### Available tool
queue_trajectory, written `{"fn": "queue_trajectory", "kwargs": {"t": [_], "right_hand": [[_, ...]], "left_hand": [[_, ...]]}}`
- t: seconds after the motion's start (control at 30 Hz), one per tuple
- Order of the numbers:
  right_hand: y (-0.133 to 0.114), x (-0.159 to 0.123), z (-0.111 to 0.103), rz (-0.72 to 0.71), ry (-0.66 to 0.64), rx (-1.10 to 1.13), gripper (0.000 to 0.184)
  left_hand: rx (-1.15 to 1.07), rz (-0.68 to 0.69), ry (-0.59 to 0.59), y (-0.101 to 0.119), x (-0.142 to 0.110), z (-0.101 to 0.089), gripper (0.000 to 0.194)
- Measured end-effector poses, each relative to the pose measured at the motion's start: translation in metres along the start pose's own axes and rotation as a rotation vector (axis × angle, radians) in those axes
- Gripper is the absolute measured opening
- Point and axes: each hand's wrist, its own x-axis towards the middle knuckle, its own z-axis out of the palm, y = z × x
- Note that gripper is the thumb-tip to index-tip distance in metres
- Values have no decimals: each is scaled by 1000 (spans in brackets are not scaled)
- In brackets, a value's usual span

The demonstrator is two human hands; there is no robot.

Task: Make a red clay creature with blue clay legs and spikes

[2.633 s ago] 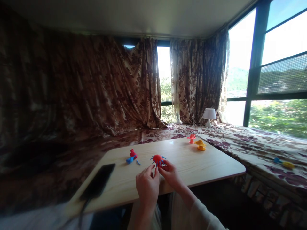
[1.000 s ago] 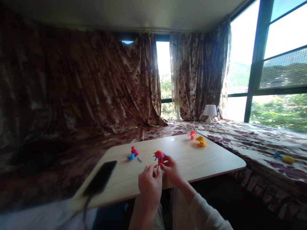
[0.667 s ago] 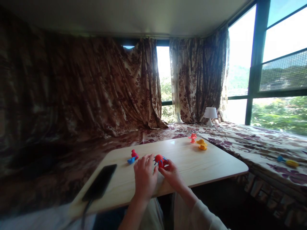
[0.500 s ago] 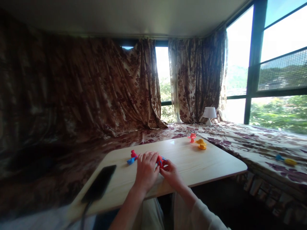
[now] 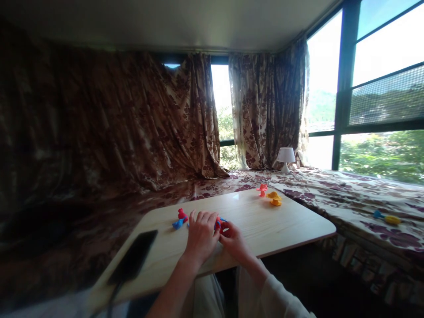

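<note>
Near the front edge of the pale wooden table (image 5: 288, 225), my left hand (image 5: 202, 232) curls over a small red and blue toy (image 5: 218, 223). My right hand (image 5: 233, 238) pinches the toy's near right side with thumb and fingers. Most of the toy is covered by my hands, so its exact shape cannot be made out. Just beyond my left hand lie a blue toy piece (image 5: 179, 223) and a pinkish-red toy piece (image 5: 182, 214), close together on the tabletop.
A dark phone-like slab (image 5: 134, 256) with a cable lies at the table's left. A coral figure (image 5: 262, 190) and yellow-orange pieces (image 5: 274, 198) stand at the far right. Beyond are a white lamp (image 5: 285, 158) and a blue-and-yellow toy (image 5: 391, 218) on floral cloth.
The view has shifted slightly, so everything sits a little further left. My fingers have turned or shifted on the toy, and less of its red part shows now.
</note>
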Motion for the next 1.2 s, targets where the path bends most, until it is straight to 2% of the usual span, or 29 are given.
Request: {"fn": "queue_trajectory", "kwargs": {"t": [0.13, 0.33, 0.47, 0.57, 0.63, 0.7, 0.73, 0.8, 0.9, 1.07, 1.2], "right_hand": [[-4, -1, 0, 11, -4, 5, 14], [-4, -2, 1, 19, -8, 20, 17], [-8, -1, -1, 26, -26, 56, 20], [-13, -1, -4, 66, -32, 70, 23], [-16, -2, -6, 89, -31, 71, 25], [-18, -2, -7, 78, -30, 67, 28], [-19, -2, -7, 56, -27, 67, 29], [-19, -1, -7, 6, -14, 70, 30], [-18, -1, -8, -17, 0, 72, 30], [-14, 1, -8, -36, 59, 3, 24], [-14, 1, -8, -20, -4, -9, 29]], "left_hand": [[17, -32, 6, 2, -1, 2, 38], [31, 1, 24, 4, 2, 0, 32], [-35, -22, 88, 3, -6, -3, 40], [-235, -189, 259, -3, -23, 3, 40], [-520, -422, 341, -8, -33, 13, 26], [-904, -703, 277, -10, -38, 28, 23], [-993, -761, 242, -10, -38, 36, 24], [-1105, -820, 203, -8, -33, 49, 30], [-1246, -837, 170, -2, -23, 59, 37], [-1406, -824, 161, 1, -21, 62, 41], [-1429, -836, 180, -4, -22, 64, 46]]}}
